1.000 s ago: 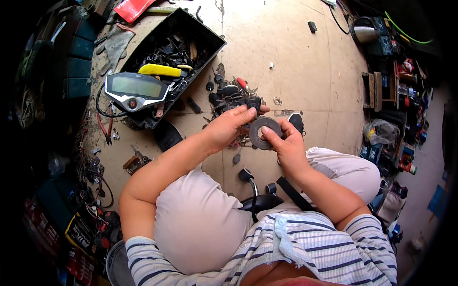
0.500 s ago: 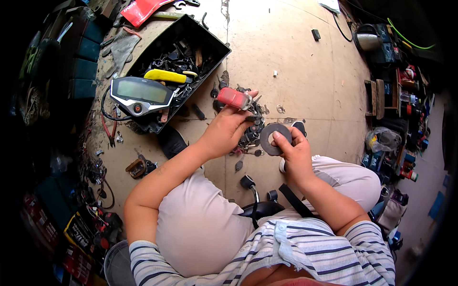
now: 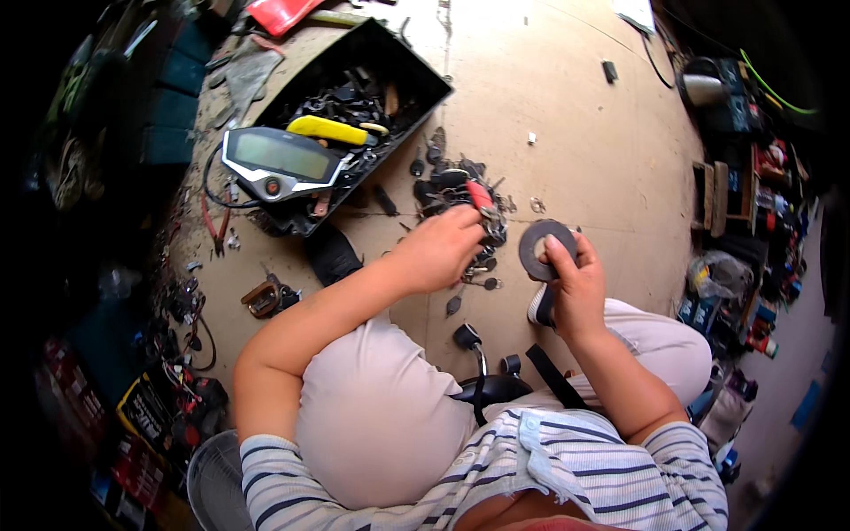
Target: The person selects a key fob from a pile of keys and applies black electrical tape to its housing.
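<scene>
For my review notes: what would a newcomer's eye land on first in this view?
Probably the instrument display with its pale screen, lying across the near left end of the black bin, next to a bright yellow piece. Then the dark flat ring held in the right hand, and the heap of keys on the floor, the left hand at its near edge.

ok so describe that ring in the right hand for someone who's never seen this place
Find the large black box on the tan floor, then the heap of keys to its lower right. Right of that heap in the picture, the right hand holds a dark grey ring between thumb and fingers. It is flat and round with a wide central hole, unlike the jumbled keys.
</scene>
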{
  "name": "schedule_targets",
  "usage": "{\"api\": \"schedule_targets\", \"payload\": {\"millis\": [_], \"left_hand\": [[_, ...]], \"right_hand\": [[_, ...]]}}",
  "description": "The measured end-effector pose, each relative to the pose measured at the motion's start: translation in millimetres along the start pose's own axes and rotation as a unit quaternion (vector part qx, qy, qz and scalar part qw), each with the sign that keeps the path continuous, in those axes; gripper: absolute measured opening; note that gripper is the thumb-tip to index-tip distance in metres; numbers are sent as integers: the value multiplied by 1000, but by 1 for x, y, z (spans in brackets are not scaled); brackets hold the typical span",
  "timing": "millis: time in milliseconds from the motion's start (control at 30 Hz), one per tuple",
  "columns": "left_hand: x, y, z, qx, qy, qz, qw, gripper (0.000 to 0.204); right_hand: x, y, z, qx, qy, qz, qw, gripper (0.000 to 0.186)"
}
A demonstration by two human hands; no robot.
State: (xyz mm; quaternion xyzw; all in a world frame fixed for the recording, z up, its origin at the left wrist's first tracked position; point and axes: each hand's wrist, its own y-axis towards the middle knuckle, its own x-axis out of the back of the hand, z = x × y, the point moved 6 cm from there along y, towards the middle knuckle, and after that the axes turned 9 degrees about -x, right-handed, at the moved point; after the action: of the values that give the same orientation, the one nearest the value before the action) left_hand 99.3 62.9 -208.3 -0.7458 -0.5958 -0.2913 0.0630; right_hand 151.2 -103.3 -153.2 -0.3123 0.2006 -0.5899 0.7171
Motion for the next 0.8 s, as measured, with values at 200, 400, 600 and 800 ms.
{"api": "schedule_targets", "payload": {"millis": [200,400,600,800], "left_hand": [[-6,-7,12,129,-14,68,989,29],[56,-4,67,158,92,-226,957,14],[122,-8,156,204,334,-227,892,16],[130,-21,211,296,465,-66,832,23]], "right_hand": [[1,0,-2,-8,14,-6,1000,16],[4,0,-7,-18,4,-6,1000,15],[2,-3,-9,-25,-13,0,1000,12],[-2,-5,-16,-38,-20,14,999,12]]}}
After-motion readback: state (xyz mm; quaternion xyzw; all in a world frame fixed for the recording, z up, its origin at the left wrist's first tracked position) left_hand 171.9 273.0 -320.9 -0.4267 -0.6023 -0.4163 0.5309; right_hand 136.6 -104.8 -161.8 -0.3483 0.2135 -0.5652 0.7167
